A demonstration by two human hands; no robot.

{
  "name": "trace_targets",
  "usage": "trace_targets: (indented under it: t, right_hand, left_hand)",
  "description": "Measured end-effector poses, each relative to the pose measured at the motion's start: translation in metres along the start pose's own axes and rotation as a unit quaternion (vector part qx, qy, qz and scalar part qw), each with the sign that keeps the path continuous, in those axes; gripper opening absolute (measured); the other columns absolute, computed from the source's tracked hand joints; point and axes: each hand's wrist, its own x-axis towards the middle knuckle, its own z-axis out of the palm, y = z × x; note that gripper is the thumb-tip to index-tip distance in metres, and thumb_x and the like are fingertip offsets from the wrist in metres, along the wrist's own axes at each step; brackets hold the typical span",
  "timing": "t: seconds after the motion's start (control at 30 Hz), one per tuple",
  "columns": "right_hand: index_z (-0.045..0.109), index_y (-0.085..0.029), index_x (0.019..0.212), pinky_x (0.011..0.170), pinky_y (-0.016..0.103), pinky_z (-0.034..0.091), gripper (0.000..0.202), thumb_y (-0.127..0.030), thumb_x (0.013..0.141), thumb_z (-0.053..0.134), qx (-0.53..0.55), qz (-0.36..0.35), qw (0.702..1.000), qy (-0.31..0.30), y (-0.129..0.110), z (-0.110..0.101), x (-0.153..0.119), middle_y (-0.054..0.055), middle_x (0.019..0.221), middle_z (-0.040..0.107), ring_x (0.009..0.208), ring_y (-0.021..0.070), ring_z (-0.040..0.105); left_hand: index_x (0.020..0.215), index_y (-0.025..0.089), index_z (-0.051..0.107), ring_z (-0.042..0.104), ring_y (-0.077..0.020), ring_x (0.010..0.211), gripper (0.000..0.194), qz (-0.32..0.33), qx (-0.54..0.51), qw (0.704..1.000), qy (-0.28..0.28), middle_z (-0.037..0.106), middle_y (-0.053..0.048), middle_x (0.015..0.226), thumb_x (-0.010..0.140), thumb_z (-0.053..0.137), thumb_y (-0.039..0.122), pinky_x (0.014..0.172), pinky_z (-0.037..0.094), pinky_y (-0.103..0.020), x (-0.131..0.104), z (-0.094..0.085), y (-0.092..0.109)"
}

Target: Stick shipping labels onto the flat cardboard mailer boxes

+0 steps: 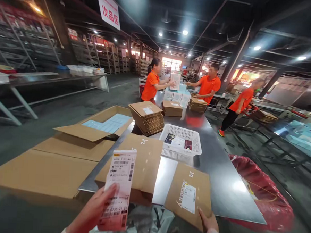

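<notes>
The shipping label (119,189) stands upright in the left hand (94,210), pinched near its lower edge between thumb and fingers, at the near left, just in front of the near edge of the metal table (219,189). The right hand (208,222) presses flat on the near corner of a flat brown mailer (189,198), which already carries a white label and lies at the near right of the table, its near edge hanging a little over the rim. That hand is spread on the card, not closed round it.

A second, larger flat mailer (139,164) lies just left of it, with a bare strip of table between them.

The label is held by one end only, so, as I judge it, it could curl or fold onto itself, and any sticky face may catch on the fingers or land crooked. The mailer under the right hand overhangs the edge; if the pressure slips, it could tip off toward the clutter below.

Further off sit a white plastic basket (181,140) with a few printed items, a stack of folded cardboard (147,117), and an open carton (100,124) at the left. A red bag (263,195) hangs at the right. At the far end three people in orange shirts (150,85) work with white boxes, well apart from these hands.
</notes>
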Motion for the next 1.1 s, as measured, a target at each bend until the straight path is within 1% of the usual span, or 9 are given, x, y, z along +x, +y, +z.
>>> trace_targets:
  t: [0.1, 0.2, 0.3, 0.37, 0.47, 0.6, 0.9, 0.97, 1.1]
  right_hand:
    - [0.061, -0.005, 0.109, 0.087, 0.060, 0.044, 0.060, -0.046, 0.065, 0.063, -0.001, -0.020, 0.998, -0.053, -0.063, -0.012, -0.007, 0.030, 0.114, 0.060, 0.106, 0.0425, 0.059]
    - [0.063, -0.013, 0.109, 0.091, 0.051, 0.046, 0.065, -0.057, 0.062, 0.065, 0.070, -0.191, 0.964, -0.173, -0.136, -0.026, -0.056, 0.021, 0.117, 0.062, 0.108, 0.0357, 0.058]
    - [0.059, -0.020, 0.118, 0.084, 0.040, 0.052, 0.076, -0.064, 0.056, 0.070, 0.276, -0.386, 0.797, -0.374, -0.193, -0.030, -0.135, 0.010, 0.113, 0.067, 0.100, 0.0283, 0.063]
    - [0.062, -0.017, 0.112, 0.084, 0.041, 0.052, 0.067, -0.064, 0.065, 0.066, 0.384, -0.401, 0.734, -0.391, -0.214, -0.027, -0.181, 0.011, 0.108, 0.070, 0.097, 0.0279, 0.064]
    - [0.070, -0.014, 0.095, 0.078, 0.039, 0.054, 0.053, -0.062, 0.076, 0.057, 0.372, -0.388, 0.755, -0.375, -0.227, -0.020, -0.212, 0.011, 0.092, 0.074, 0.085, 0.0269, 0.067]
    - [0.070, -0.015, 0.101, 0.071, 0.035, 0.056, 0.051, -0.057, 0.073, 0.064, 0.252, -0.476, 0.753, -0.378, -0.246, -0.019, -0.201, 0.008, 0.088, 0.074, 0.077, 0.0251, 0.067]
    - [0.076, -0.022, 0.086, 0.073, 0.034, 0.054, 0.039, -0.056, 0.074, 0.061, 0.192, -0.503, 0.772, -0.338, -0.276, -0.021, -0.187, 0.007, 0.086, 0.075, 0.081, 0.0263, 0.068]
    - [0.077, -0.023, 0.081, 0.077, 0.035, 0.053, 0.036, -0.055, 0.073, 0.062, 0.212, -0.517, 0.770, -0.309, -0.288, -0.011, -0.178, 0.008, 0.089, 0.074, 0.085, 0.0258, 0.067]
    - [0.076, -0.020, 0.074, 0.090, 0.038, 0.048, 0.036, -0.054, 0.069, 0.063, 0.203, -0.527, 0.807, -0.172, -0.339, 0.018, -0.142, 0.012, 0.103, 0.068, 0.099, 0.0262, 0.062]
  left_hand:
    - [0.099, 0.013, 0.062, 0.066, -0.0215, 0.067, 0.058, 0.036, 0.020, 0.998, -0.046, 0.071, -0.007, 0.075, 0.058, 0.079, 0.052, 0.060, 0.054, -0.028, -0.002, 0.010, -0.009]
    - [0.101, 0.013, 0.065, 0.065, -0.0218, 0.077, 0.066, 0.098, 0.057, 0.989, -0.093, 0.072, -0.008, 0.088, 0.056, 0.076, 0.060, 0.069, 0.052, -0.029, -0.003, 0.023, -0.025]
    - [0.088, 0.011, 0.068, 0.061, -0.0200, 0.071, 0.060, 0.130, 0.133, 0.970, -0.156, 0.070, -0.008, 0.078, 0.063, 0.068, 0.065, 0.065, 0.049, -0.028, -0.002, 0.031, -0.040]
    - [0.086, 0.010, 0.069, 0.060, -0.0191, 0.072, 0.055, 0.166, 0.165, 0.957, -0.172, 0.069, -0.008, 0.078, 0.066, 0.067, 0.062, 0.067, 0.047, -0.027, 0.001, 0.031, -0.041]
    - [0.097, 0.014, 0.067, 0.060, -0.0206, 0.086, 0.052, 0.235, 0.104, 0.958, -0.125, 0.068, -0.008, 0.093, 0.063, 0.074, 0.052, 0.081, 0.046, -0.029, 0.006, 0.026, -0.029]
    - [0.072, 0.011, 0.065, 0.053, -0.0153, 0.065, 0.046, 0.218, 0.041, 0.975, -0.030, 0.063, -0.004, 0.069, 0.058, 0.076, 0.053, 0.064, 0.042, -0.026, 0.014, 0.021, -0.018]
    - [0.051, 0.018, 0.040, 0.033, -0.0079, 0.051, 0.057, 0.246, -0.004, 0.964, 0.102, 0.037, 0.007, 0.050, 0.056, 0.070, 0.066, 0.051, 0.028, -0.022, 0.044, 0.028, -0.042]
    - [0.060, 0.015, 0.053, 0.041, -0.0094, 0.056, 0.050, 0.225, -0.006, 0.973, 0.051, 0.048, 0.004, 0.057, 0.052, 0.078, 0.057, 0.055, 0.034, -0.023, 0.048, 0.021, -0.037]
    - [0.076, 0.013, 0.071, 0.057, -0.0164, 0.066, 0.043, 0.085, 0.001, 0.983, -0.163, 0.066, -0.003, 0.072, 0.045, 0.085, 0.040, 0.068, 0.043, -0.028, 0.049, -0.011, -0.036]
